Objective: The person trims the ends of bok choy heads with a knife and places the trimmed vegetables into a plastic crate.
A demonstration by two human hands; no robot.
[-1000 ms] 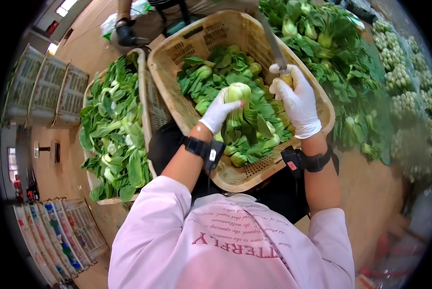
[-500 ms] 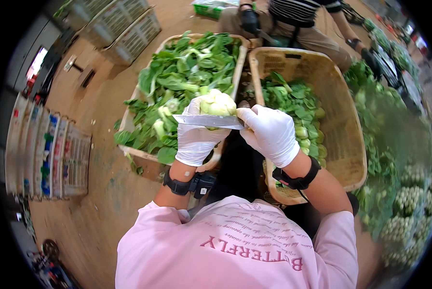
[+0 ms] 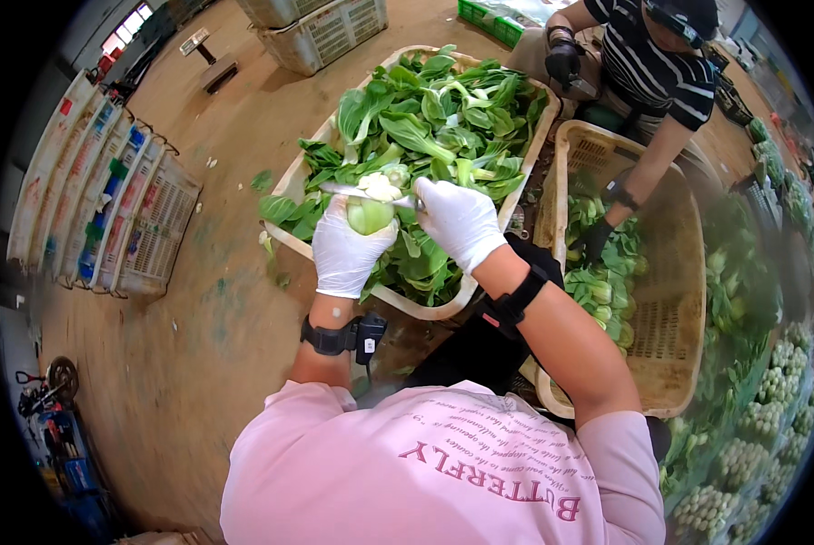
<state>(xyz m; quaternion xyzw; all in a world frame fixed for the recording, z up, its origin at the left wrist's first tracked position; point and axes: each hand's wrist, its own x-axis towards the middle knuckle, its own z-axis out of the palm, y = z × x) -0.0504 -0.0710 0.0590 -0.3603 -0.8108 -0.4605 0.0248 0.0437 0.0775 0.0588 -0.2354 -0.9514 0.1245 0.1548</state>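
White-gloved, my left hand (image 3: pixel 346 256) holds a bok choy (image 3: pixel 371 216) with its pale base facing up. My right hand (image 3: pixel 461 222), also gloved, is closed around the handle of a knife (image 3: pixel 343 190). The blade lies across the base of the bok choy, partly hidden by pale pieces. Both hands are above the near left part of a yellowish crate (image 3: pixel 436 311) heaped with leafy bok choy (image 3: pixel 416 132). To its right, a second crate (image 3: pixel 675 354) contains more bok choy (image 3: pixel 611 286). There, a co-worker's black-gloved hand (image 3: pixel 596 241) reaches in.
The co-worker's other gloved hand (image 3: pixel 562 62) is by the far crate rims. Stacked crates (image 3: pixel 130 209) stand at left, others (image 3: pixel 325 38) at the back, near a small platform scale (image 3: pixel 214 68). Bundled bok choy (image 3: pixel 729 468) covers the right side.
My view has swung right, so the scene appears further left. My hands have moved leftward relative to the crate, and the knife has shifted on the base. The co-worker's hand has come into the right crate.
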